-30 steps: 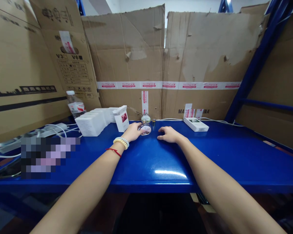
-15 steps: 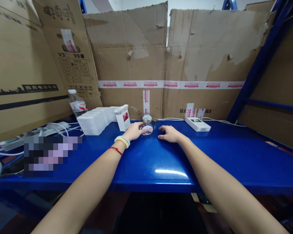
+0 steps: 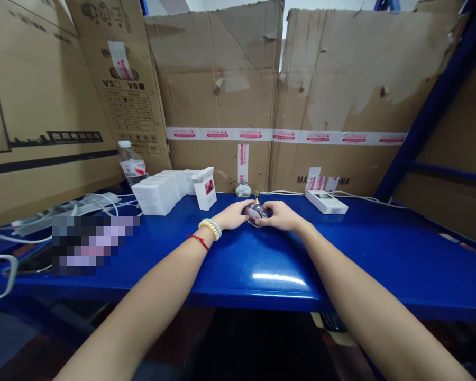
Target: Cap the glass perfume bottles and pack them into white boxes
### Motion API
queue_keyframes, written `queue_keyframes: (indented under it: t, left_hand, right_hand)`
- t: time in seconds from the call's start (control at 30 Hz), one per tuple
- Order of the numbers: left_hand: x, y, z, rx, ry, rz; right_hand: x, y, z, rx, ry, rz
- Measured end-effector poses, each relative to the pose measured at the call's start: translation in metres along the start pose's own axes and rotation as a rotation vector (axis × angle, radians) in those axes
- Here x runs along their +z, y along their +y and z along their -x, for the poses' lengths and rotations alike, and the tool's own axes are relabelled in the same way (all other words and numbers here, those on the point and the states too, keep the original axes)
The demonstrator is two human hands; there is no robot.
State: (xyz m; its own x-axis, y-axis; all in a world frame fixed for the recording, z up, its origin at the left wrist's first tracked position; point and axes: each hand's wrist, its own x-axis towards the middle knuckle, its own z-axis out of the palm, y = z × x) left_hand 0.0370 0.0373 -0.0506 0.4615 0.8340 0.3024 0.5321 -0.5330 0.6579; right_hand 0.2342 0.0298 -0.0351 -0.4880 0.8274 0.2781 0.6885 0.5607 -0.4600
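A round glass perfume bottle (image 3: 256,214) with a narrow gold-coloured neck stands on the blue tabletop (image 3: 238,248), between both hands. My left hand (image 3: 235,214) grips its left side, a pale coiled band and a red string on that wrist. On the other side, the fingers of my right hand (image 3: 280,216) close round the glass. Behind it, against the cardboard, sits a second, pale greenish bottle (image 3: 243,189). To the left of the hands a white carton with a dark red picture (image 3: 205,190) stands upright.
Several white boxes (image 3: 153,196) stand in a row at the left, before a plastic drink bottle (image 3: 132,164). A white box (image 3: 327,202) lies flat at the right. Cables and a power strip (image 3: 69,214) lie far left. Cardboard (image 3: 218,95) walls the back.
The perfume bottle has moved right and slightly nearer, away from the greenish bottle. My right hand, apart from it before, now holds it too. The view has shifted slightly.
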Motion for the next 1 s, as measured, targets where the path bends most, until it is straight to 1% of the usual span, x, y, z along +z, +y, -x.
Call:
queue_keyframes:
  t: [0.07,0.13,0.2,0.23,0.27,0.33,0.4,0.47,0.5,0.57,0.67,0.8,0.87,0.93,1.0]
  left_hand:
    - [-0.005,0.001,0.000,-0.033,-0.020,0.117]
    - [-0.013,0.004,0.002,-0.098,0.007,0.193]
    - [-0.022,0.006,0.004,-0.166,0.102,0.177]
    - [-0.026,0.006,0.005,-0.197,0.155,0.143]
    - [-0.028,0.006,0.006,-0.219,0.198,0.102]
    - [-0.028,0.004,0.006,-0.250,0.252,0.032]
    - [-0.024,0.000,0.003,-0.245,0.267,0.007]
    - [-0.017,-0.002,0.001,-0.216,0.234,0.032]
    - [-0.014,-0.003,-0.001,-0.198,0.199,0.059]
    - [-0.009,-0.004,-0.003,-0.157,0.123,0.126]
    - [-0.005,-0.007,-0.006,-0.128,0.090,0.189]
    - [-0.001,-0.011,-0.007,-0.100,0.091,0.221]
    - [-0.001,-0.011,-0.007,-0.101,0.110,0.229]
    - [-0.003,-0.008,-0.006,-0.131,0.137,0.222]
    - [-0.007,-0.003,-0.004,-0.187,0.180,0.207]
  right_hand:
    - [-0.002,0.005,-0.001,0.002,0.013,-0.021]
    - [-0.005,0.015,-0.003,0.055,0.096,-0.037]
    - [-0.009,0.026,-0.004,0.139,0.209,-0.046]
    - [-0.011,0.031,-0.005,0.171,0.241,-0.064]
    - [-0.013,0.035,-0.005,0.189,0.246,-0.098]
    - [-0.015,0.038,-0.006,0.189,0.191,-0.211]
    - [-0.015,0.035,-0.005,0.166,0.097,-0.331]
    - [-0.012,0.028,-0.005,0.149,0.027,-0.394]
    - [-0.010,0.025,-0.004,0.136,0.005,-0.400]
    - [-0.005,0.019,-0.003,0.086,-0.034,-0.386]
    - [0.000,0.013,-0.001,0.012,-0.053,-0.302]
    - [0.003,0.008,-0.001,-0.009,0.033,-0.088]
    - [0.004,0.006,-0.002,-0.002,0.052,-0.038]
    - [0.004,0.006,-0.003,0.001,0.058,-0.022]
    - [0.003,0.010,-0.005,0.021,0.119,-0.005]
